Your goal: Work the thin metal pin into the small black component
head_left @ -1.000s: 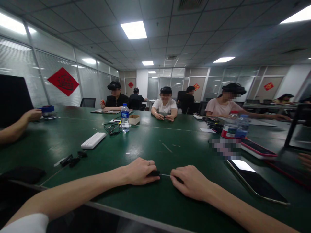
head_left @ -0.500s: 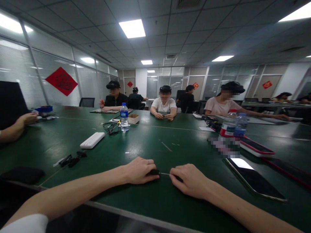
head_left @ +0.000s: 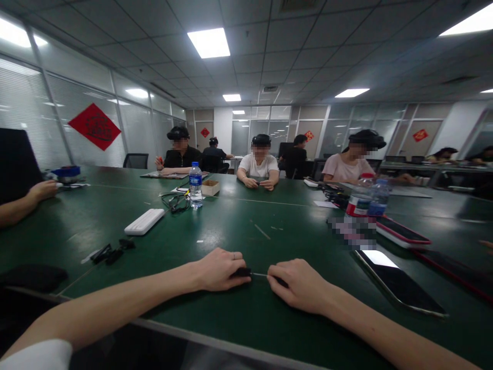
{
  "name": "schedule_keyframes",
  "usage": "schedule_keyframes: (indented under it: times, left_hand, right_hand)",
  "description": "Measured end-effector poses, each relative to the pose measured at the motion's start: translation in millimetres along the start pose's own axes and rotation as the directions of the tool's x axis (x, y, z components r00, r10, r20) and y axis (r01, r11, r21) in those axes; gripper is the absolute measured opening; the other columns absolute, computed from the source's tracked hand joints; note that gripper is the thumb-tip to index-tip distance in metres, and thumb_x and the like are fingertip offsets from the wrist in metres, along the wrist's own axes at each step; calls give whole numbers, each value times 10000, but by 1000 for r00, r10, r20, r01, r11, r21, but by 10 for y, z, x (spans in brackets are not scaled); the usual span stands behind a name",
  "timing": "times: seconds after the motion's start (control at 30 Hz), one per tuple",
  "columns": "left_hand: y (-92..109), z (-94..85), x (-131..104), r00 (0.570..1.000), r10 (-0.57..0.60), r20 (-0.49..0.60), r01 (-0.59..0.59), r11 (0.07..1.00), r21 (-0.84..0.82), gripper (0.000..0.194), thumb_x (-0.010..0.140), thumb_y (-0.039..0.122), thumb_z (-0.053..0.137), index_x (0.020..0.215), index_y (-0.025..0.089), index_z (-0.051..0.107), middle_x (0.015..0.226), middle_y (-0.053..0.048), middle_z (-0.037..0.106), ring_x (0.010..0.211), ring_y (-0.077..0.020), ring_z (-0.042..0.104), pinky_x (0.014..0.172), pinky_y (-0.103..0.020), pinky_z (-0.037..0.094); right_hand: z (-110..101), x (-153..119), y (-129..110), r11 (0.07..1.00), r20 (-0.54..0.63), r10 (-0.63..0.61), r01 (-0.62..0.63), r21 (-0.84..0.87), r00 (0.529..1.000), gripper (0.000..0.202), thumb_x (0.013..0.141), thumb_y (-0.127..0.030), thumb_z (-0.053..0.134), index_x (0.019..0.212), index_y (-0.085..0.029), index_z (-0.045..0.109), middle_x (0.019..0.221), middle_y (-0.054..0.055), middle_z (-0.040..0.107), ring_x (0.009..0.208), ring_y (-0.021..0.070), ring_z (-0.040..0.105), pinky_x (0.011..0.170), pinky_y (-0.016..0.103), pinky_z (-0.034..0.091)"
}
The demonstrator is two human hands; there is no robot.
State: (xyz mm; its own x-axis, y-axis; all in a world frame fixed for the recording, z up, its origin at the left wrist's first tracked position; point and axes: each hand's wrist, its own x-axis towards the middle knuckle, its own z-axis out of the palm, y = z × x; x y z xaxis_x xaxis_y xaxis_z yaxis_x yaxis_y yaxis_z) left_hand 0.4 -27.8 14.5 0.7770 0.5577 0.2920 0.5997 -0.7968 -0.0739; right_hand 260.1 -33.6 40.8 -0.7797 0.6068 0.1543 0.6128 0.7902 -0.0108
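Note:
My left hand [head_left: 222, 270] is closed round a black handle [head_left: 242, 272], low over the green table [head_left: 185, 318]. From the handle a thin, pale metal shaft [head_left: 259, 274] runs straight to the fingers of my right hand [head_left: 298, 285]. The right fingers are curled, and a bit of black shows under them; whether it belongs to the same tool I cannot tell. Both hands rest at the near middle of the table, a short gap apart, with the shaft bridging it. The tool's exact kind is partly hidden by my fingers.
Right of my hands lie a phone [head_left: 400, 282] and a red-edged device [head_left: 402, 231], with bottles [head_left: 357, 201] behind. On the left are a white power bank [head_left: 145, 222], black clips [head_left: 110, 253], a water bottle [head_left: 195, 187] and cables [head_left: 176, 202]. Co-workers sit around.
My hands keep their hold, almost unmoved. The view has shifted slightly. At right, the co-worker in pink has drawn an outstretched arm in, and another person's blurred fingers appear at the right edge.

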Motion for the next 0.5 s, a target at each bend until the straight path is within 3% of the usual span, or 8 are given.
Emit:
schedule_keyframes:
  times: [0.5]
  left_hand:
    - [-3,18,-9,1000,3,-7,-3,1000,-2,309,996,457,496,1021,185,639,912,-42,655,728,-158,657,593,-249,469]
  right_hand:
    - [3,-5,-18,1000,-13,2,-2,-3,1000,286,985,-275,431,840,-176,656,768,32,672,639,134,581,634,238,379]
